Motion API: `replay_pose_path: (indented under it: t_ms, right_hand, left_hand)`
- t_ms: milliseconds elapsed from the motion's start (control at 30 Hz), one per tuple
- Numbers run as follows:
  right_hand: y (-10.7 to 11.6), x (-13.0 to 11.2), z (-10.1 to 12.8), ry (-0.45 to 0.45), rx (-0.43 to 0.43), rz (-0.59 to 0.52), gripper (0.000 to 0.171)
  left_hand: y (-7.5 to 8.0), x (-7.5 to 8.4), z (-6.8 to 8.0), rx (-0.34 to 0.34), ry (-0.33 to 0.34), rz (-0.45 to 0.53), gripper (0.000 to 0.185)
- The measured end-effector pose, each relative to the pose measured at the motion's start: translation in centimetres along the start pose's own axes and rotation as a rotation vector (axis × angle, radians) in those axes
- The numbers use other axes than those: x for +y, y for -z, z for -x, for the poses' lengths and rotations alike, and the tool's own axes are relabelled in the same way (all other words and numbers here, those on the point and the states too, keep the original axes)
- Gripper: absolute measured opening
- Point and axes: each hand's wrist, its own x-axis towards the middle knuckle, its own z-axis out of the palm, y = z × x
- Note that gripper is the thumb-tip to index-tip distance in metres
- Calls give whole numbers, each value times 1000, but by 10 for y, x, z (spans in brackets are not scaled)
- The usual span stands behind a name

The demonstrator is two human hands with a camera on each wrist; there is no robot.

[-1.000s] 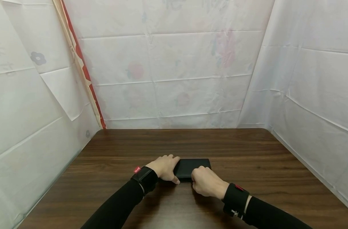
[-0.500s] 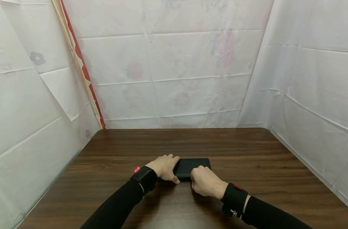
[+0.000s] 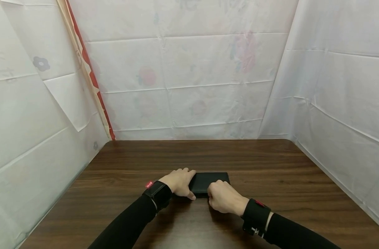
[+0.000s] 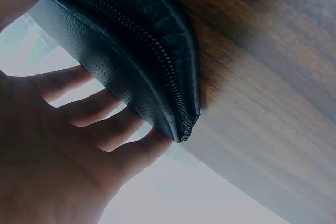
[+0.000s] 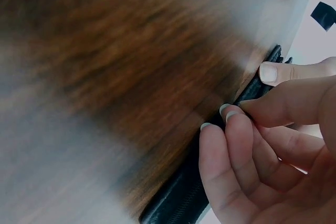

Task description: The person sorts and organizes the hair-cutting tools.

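Observation:
A flat black leather zip wallet (image 3: 209,178) lies on the table in front of me. Its left end sits between the thumb and spread fingers of my left hand (image 3: 179,183). In the left wrist view, those fingertips touch the wallet's leather side, and a curved row of zipper teeth (image 4: 152,40) runs to its corner. At the near edge, my right hand (image 3: 225,197) has its fingers curled, covering the wallet's front right part. The right wrist view shows its thumb and fingertips pinching at the zipper edge; any pull tab is hidden by them. The left thumb (image 5: 289,72) rests close by on that edge.
The brown wood-grain table (image 3: 139,155) reaches to the white sheets hung at the back (image 3: 189,103), left and right. A red and cream strip (image 3: 91,74) runs down the back left corner. Black bands (image 3: 159,195) circle both wrists.

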Motion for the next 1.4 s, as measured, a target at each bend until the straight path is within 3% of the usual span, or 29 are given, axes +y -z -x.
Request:
replay_pose_path:
  t_ms: [533,1033,1400]
  right_hand:
    - [1,1,-1,3,4,3,23]
    - [-2,-2,-1,-16,-5,7,37]
    - [-3,-3,-3,-43,3,-14,32]
  left_hand:
    - [1,1,1,0,1,2,94]
    - [1,1,2,3,1,-4,95]
    - [0,0,1,4,-3,-11,95]
